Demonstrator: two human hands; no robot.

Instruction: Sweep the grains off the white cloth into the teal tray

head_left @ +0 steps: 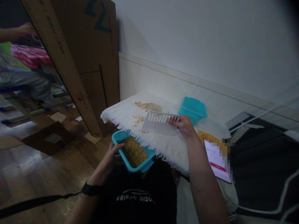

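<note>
My left hand [112, 155] grips the rim of a turquoise plastic bin [116, 136], thumb over the edge, at the table's front edge against my body. Many small yellowish beans [135, 151], like soybeans, fill much of it. In my right hand [184, 126] is a thin, pale plastic sheet with a row of slots [157, 127], pinched at its slotted edge and tilted over the cloth. Loose beans [146, 106] lie scattered on the white fringed cloth [168, 149] behind and left of the sheet. Behind my right hand stands a second turquoise bin [193, 109]; its inside is mostly hidden.
A tall cardboard box [95, 62] stands left of the table, and a white wall [201, 40] rises behind. At right lie a phone [217, 161] with a lit screen, a yellow item [210, 137] and cables. Another person's hand [26, 30] shows at far left.
</note>
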